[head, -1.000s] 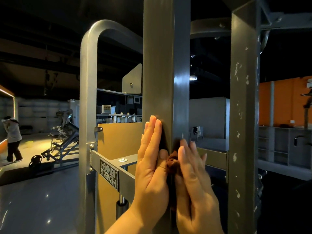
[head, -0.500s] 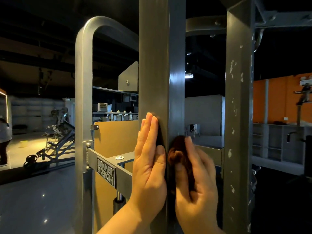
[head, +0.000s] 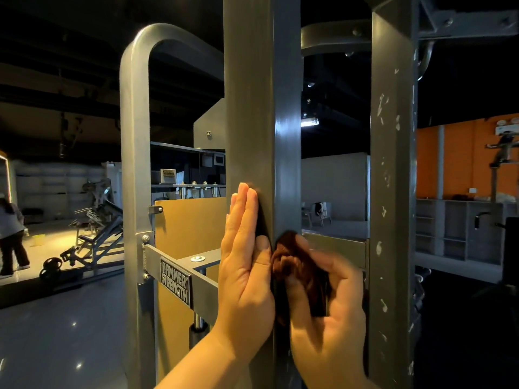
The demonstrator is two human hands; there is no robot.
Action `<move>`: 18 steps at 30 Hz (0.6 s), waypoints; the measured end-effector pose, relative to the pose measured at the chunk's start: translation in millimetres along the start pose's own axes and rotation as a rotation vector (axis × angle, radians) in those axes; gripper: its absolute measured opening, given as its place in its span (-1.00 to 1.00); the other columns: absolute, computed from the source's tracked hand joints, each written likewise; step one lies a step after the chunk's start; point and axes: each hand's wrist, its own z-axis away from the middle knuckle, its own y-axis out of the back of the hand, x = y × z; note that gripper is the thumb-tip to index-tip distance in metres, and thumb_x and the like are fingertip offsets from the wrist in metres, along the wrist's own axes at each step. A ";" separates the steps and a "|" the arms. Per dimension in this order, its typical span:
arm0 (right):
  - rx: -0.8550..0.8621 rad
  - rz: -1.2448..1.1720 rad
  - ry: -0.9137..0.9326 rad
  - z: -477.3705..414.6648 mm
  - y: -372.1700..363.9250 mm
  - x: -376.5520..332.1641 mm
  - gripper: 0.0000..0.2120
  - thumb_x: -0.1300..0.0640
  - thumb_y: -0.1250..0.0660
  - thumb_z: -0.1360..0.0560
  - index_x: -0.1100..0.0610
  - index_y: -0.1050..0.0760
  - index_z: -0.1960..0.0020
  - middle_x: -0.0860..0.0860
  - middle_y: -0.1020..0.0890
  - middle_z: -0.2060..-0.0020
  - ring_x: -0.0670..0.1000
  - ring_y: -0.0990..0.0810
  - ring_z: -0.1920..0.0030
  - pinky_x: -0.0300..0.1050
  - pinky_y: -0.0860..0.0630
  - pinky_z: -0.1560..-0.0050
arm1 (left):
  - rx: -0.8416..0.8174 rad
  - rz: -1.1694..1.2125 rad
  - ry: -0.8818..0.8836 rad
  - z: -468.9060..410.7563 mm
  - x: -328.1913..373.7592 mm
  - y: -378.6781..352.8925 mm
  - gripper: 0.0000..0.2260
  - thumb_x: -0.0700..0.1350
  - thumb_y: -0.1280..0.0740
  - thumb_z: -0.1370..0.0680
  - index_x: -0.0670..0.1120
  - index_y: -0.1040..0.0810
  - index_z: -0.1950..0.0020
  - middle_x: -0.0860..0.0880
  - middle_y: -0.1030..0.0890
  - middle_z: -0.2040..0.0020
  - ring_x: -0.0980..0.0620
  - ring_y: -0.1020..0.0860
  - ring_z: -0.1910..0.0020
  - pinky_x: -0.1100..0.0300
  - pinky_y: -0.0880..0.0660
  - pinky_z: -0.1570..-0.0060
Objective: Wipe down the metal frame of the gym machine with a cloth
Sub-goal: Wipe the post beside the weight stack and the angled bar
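Our left hand [head: 247, 265] lies flat on the grey post [head: 252, 108] that runs from top to bottom through the middle of the picture. Its fingers are straight and together, pointing up, with the palm against the post's lit front face, and it grasps nothing. Just right of it, at lower centre, our right hand [head: 334, 313] is blurred, but we can see its fingers curled round a dark brown cloth [head: 295, 262]. The cloth is bunched up and pressed to the post's shaded right side, right beside the left thumb; we cannot tell whether they touch.

A second post [head: 393, 164], its paint chipped, stands at right, apart from both hands. At left a rounded bar [head: 134, 164] arches over toward the central post. A crossbar [head: 207, 287] bearing a HAMMER STRENGTH plate [head: 175, 282] runs from the bar toward our left wrist, in front of a yellow panel [head: 191, 226].

At far left, on a lit floor, a person [head: 11, 237] stands near another machine [head: 98, 228]. At far right we see an orange wall [head: 460, 158] above grey shelves [head: 457, 228].
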 end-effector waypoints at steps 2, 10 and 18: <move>-0.026 0.066 0.108 -11.1 3.2 -0.2 -0.48 0.21 -0.42 -0.57 -0.15 -0.36 -0.42 -0.20 -0.51 -0.35 -0.09 -0.54 -0.37 -0.17 -0.56 -0.28 | -0.004 0.010 0.008 -0.2 1.1 0.3 -0.49 -0.22 -0.11 -0.66 0.04 -0.22 -0.62 0.25 -0.18 -0.65 0.15 -0.05 -0.66 -0.25 -0.04 -0.62; -0.061 0.115 0.165 -63.0 -6.6 -4.0 -0.59 0.17 -0.19 -0.70 -0.01 -0.30 -0.53 -0.04 -0.46 -0.42 -0.01 -0.44 -0.45 0.06 -0.46 -0.41 | -0.067 -0.061 -0.022 13.9 -5.5 10.3 -0.52 -0.20 -0.13 -0.70 -0.02 -0.18 -0.63 0.16 -0.14 -0.68 0.08 -0.04 -0.68 -0.23 -0.05 -0.63; -0.146 0.042 0.066 40.0 12.5 31.4 -0.61 0.00 -0.23 -0.67 -0.22 -0.39 -0.48 -0.25 -0.37 -0.51 -0.03 -0.34 -0.54 -0.12 -0.39 -0.47 | -0.028 -0.071 -0.046 36.0 -16.7 8.7 -0.53 -0.15 -0.09 -0.70 -0.18 -0.21 -0.62 -0.02 -0.18 -0.68 -0.05 -0.08 -0.68 -0.27 -0.10 -0.61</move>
